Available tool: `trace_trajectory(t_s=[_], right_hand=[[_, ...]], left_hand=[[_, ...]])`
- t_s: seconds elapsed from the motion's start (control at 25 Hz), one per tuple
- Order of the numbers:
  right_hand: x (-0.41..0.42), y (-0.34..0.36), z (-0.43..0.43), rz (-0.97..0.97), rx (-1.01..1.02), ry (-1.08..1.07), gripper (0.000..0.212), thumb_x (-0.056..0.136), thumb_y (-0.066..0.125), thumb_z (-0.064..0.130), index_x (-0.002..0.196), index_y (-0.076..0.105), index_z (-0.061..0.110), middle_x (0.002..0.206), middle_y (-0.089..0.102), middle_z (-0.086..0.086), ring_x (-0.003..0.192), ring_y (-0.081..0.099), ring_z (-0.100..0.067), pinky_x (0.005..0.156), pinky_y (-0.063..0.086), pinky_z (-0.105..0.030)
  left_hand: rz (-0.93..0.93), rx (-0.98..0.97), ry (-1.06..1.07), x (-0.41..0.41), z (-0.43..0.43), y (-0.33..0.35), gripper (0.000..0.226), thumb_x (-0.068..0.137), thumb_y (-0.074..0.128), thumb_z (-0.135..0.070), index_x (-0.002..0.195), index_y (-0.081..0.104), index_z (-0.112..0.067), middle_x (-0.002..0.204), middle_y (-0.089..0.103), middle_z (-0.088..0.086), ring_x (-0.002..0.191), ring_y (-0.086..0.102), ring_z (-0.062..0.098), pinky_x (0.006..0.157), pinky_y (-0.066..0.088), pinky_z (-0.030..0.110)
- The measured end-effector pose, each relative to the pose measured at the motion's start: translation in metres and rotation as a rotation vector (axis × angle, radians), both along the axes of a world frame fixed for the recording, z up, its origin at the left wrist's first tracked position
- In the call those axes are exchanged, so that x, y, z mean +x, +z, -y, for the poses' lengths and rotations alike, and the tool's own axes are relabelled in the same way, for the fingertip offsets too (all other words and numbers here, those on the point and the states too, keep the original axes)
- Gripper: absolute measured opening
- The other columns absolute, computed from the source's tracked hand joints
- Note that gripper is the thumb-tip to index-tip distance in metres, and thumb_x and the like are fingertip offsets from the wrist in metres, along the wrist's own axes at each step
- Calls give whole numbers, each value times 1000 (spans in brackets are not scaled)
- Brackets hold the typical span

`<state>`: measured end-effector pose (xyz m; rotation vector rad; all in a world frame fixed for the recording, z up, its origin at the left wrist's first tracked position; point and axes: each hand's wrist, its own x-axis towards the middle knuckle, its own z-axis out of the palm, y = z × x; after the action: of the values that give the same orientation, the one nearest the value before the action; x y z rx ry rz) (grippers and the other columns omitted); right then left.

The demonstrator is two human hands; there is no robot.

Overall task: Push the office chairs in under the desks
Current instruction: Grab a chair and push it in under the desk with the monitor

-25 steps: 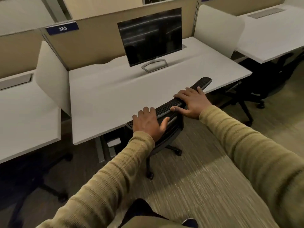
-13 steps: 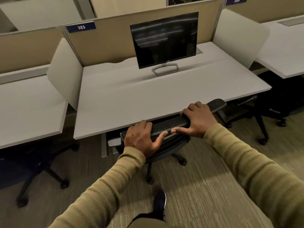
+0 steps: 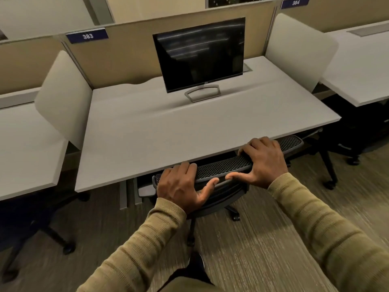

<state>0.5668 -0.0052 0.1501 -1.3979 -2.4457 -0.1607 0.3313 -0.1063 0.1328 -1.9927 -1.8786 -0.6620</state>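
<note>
Both hands grip the chair [image 3: 223, 168] back's top rail from above: left hand [image 3: 183, 184] at its left end, right hand [image 3: 264, 162] right of centre. The rail runs crosswise, touching the desk [image 3: 189, 131] edge just beyond the knuckles.

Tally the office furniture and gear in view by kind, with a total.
Desks: 3 (left, middle, right)
Chairs: 3 (left, middle, right)
Monitors: 1
Number plates: 2 (383, 384)
Total: 9
</note>
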Motion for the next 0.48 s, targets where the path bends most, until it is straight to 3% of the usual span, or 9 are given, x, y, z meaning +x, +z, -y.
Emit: trace_trajectory(t_s=[0.48], right_hand=[[-4, -3, -69, -34, -23, -24, 90, 59, 39, 102, 91, 65, 22, 90, 57, 1, 90, 49, -23, 83, 40, -41]], left_hand=[[23, 0, -15, -5, -76, -3, 62, 88, 45, -73, 84, 65, -14, 75, 60, 3, 63, 56, 25, 60, 45, 34]])
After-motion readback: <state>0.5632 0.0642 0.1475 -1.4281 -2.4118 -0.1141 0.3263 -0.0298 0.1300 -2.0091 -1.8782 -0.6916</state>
